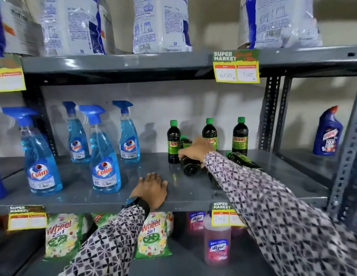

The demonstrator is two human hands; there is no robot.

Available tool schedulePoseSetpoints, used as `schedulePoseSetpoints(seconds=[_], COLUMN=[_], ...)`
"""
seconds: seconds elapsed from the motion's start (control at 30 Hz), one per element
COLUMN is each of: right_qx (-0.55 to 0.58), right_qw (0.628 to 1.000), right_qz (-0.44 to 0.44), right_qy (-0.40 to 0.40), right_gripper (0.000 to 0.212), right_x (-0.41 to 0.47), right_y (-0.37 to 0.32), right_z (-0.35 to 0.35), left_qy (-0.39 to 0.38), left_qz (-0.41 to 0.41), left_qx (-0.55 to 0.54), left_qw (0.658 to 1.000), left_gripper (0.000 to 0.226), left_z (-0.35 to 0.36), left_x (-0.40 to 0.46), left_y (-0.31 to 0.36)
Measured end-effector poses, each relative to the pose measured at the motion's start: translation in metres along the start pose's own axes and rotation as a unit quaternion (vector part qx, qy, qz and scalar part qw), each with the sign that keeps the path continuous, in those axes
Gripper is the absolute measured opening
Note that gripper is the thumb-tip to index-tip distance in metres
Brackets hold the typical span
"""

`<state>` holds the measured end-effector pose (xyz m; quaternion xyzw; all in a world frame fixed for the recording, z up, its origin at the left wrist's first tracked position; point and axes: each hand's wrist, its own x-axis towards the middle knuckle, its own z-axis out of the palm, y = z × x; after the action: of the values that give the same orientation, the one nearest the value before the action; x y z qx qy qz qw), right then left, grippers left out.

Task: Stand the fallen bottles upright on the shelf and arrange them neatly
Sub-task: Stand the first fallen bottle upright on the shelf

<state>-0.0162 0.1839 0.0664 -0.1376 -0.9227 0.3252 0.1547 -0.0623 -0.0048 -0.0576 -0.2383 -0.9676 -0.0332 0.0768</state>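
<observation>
Three dark bottles with green caps stand upright at the back of the grey middle shelf (193, 198): one on the left (173, 143), one in the middle (209, 132), one on the right (240, 136). A fallen dark bottle (190, 168) lies with its base toward me, and my right hand (196, 149) is closed over its body. Another fallen bottle (242, 159) lies behind my right sleeve, and a third one is partly hidden under that arm. My left hand (151, 189) rests flat on the shelf's front edge, holding nothing.
Blue spray bottles (105, 156) stand on the left half of the shelf. A blue toilet cleaner bottle (327, 133) stands on the neighbouring rack to the right. White bags fill the shelf above; detergent packs and a pink bottle (217, 244) sit below.
</observation>
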Motion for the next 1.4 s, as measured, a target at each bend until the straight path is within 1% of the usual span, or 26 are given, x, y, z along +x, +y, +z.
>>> schedulePoseSetpoints(seconds=[0.07, 0.13, 0.17, 0.23, 0.33, 0.4, 0.47, 0.57, 0.6, 0.63, 0.7, 0.73, 0.77, 0.8, 0.87, 1.0, 1.03, 1.07, 1.13, 1.17, 1.23, 1.3, 1.37, 1.4], right_qx=[0.069, 0.142, 0.17, 0.177, 0.196, 0.231, 0.243, 0.232, 0.228, 0.219, 0.173, 0.143, 0.12, 0.112, 0.125, 0.201, 0.21, 0.212, 0.191, 0.178, 0.178, 0.207, 0.221, 0.223], right_qw=[0.996, 0.987, 0.982, 0.978, 0.972, 0.964, 0.959, 0.959, 0.96, 0.962, 0.971, 0.975, 0.975, 0.974, 0.969, 0.965, 0.964, 0.963, 0.965, 0.966, 0.966, 0.963, 0.962, 0.961], right_qz=[-0.022, -0.041, -0.048, -0.064, -0.073, -0.069, -0.073, -0.076, -0.074, -0.072, -0.072, -0.07, -0.07, -0.068, -0.065, -0.05, -0.055, -0.061, -0.063, -0.059, -0.055, -0.052, -0.049, -0.053], right_qy=[0.043, 0.069, 0.073, 0.084, 0.105, 0.113, 0.126, 0.144, 0.145, 0.145, 0.148, 0.156, 0.171, 0.186, 0.203, 0.163, 0.156, 0.155, 0.168, 0.176, 0.179, 0.165, 0.154, 0.155], right_gripper=[0.04, 0.038, 0.041, 0.052, 0.057, 0.062, 0.069, 0.078, 0.082, 0.089, 0.112, 0.12, 0.123, 0.12, 0.108, 0.084, 0.084, 0.088, 0.1, 0.099, 0.087, 0.073, 0.072, 0.079], right_x=[-0.006, -0.017, -0.021, -0.025, -0.03, -0.031, -0.031, -0.028, -0.027, -0.026, -0.025, -0.026, -0.027, -0.026, -0.024, -0.022, -0.023, -0.023, -0.023, -0.022, -0.021, -0.019, -0.019, -0.02], right_y=[0.001, 0.006, 0.01, 0.019, 0.031, 0.036, 0.038, 0.041, 0.041, 0.042, 0.04, 0.038, 0.037, 0.037, 0.039, 0.043, 0.043, 0.043, 0.044, 0.043, 0.045, 0.046, 0.046, 0.045], right_z=[0.002, 0.014, 0.022, 0.041, 0.059, 0.066, 0.071, 0.08, 0.08, 0.082, 0.082, 0.082, 0.082, 0.083, 0.085, 0.084, 0.083, 0.083, 0.083, 0.084, 0.085, 0.085, 0.085, 0.084], left_qy=[0.004, 0.017, 0.021, 0.023, 0.011, 0.012, 0.011, 0.005, 0.005, 0.004, 0.001, -0.002, -0.004, -0.005, -0.006, -0.01, -0.009, -0.009, -0.01, -0.012, -0.012, -0.014, -0.015, -0.016], left_qz=[-0.007, -0.018, -0.018, -0.009, 0.012, 0.001, -0.008, 0.011, 0.006, -0.008, -0.028, -0.031, -0.031, -0.028, -0.028, -0.027, -0.027, -0.027, -0.026, -0.026, -0.027, -0.027, -0.028, -0.028], left_qx=[-0.003, -0.017, -0.019, -0.007, 0.025, 0.021, 0.007, 0.022, 0.013, -0.002, -0.033, -0.042, -0.047, -0.049, -0.053, -0.05, -0.051, -0.052, -0.053, -0.053, -0.054, -0.054, -0.053, -0.054], left_qw=[1.0, 1.0, 0.999, 1.0, 1.0, 1.0, 1.0, 1.0, 1.0, 1.0, 0.999, 0.999, 0.998, 0.998, 0.998, 0.998, 0.998, 0.998, 0.998, 0.998, 0.998, 0.998, 0.998, 0.998], left_gripper=[0.075, 0.067, 0.066, 0.074, 0.095, 0.096, 0.088, 0.1, 0.095, 0.084, 0.067, 0.064, 0.063, 0.062, 0.062, 0.063, 0.063, 0.063, 0.063, 0.063, 0.062, 0.062, 0.063, 0.063], left_z=[0.004, 0.003, 0.002, 0.002, 0.005, 0.005, 0.002, 0.001, 0.0, -0.001, -0.006, -0.007, -0.008, -0.009, -0.009, -0.008, -0.008, -0.008, -0.01, -0.01, -0.011, -0.012, -0.011, -0.011], left_x=[0.002, 0.002, 0.002, 0.003, 0.006, 0.006, 0.004, 0.002, 0.002, 0.001, 0.0, -0.002, -0.003, -0.004, -0.004, -0.003, -0.003, -0.003, -0.004, -0.004, -0.005, -0.005, -0.005, -0.005], left_y=[-0.002, -0.001, 0.0, -0.001, -0.003, -0.002, 0.0, 0.0, 0.002, 0.003, 0.006, 0.008, 0.008, 0.008, 0.007, 0.006, 0.006, 0.006, 0.007, 0.007, 0.008, 0.008, 0.007, 0.007])
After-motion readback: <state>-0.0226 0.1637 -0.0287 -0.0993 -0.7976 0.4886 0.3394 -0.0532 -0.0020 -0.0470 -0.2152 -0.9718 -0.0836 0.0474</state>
